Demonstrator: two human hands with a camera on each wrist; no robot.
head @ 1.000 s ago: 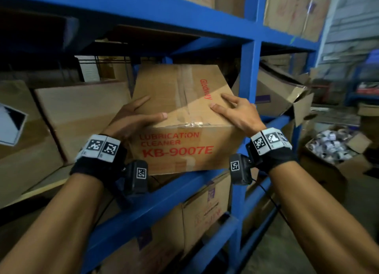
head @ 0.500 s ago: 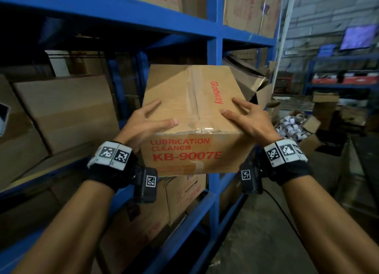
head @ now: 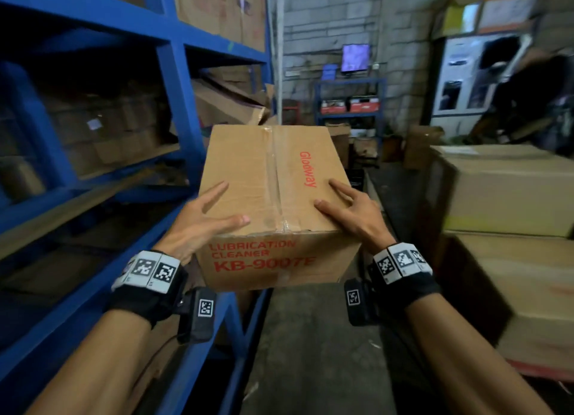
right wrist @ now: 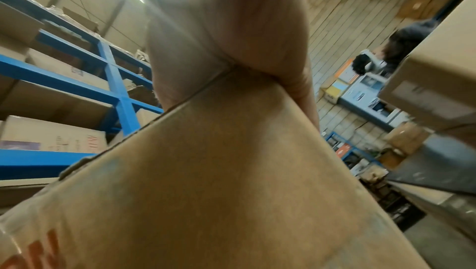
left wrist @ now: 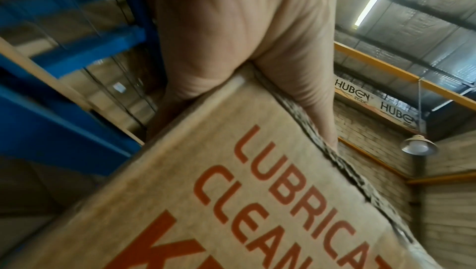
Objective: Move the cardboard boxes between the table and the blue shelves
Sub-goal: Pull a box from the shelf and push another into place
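I carry a brown cardboard box (head: 267, 178) printed "LUBRICATION CLEANER KB-9007E" in the aisle, clear of the blue shelves (head: 177, 72) on my left. My left hand (head: 202, 222) grips its near left top corner, thumb across the taped lid. My right hand (head: 351, 212) grips the near right top corner, thumb and forefinger lying on the lid. In the left wrist view the palm of my left hand (left wrist: 231, 29) wraps the box (left wrist: 257, 202) edge. The right wrist view shows my right hand (right wrist: 226, 19) clamped over the box (right wrist: 219, 192) corner.
Large cardboard boxes (head: 509, 190) are stacked close on my right. More boxes fill the blue shelf bays. The grey floor (head: 310, 352) of the aisle runs ahead to a small blue rack (head: 348, 103) at the brick wall. A person (head: 543, 97) stands at the far right.
The box has come off the shelf and swung right into the aisle with both hands still gripping it. My view has turned right, away from the shelf bays toward the stacked boxes.
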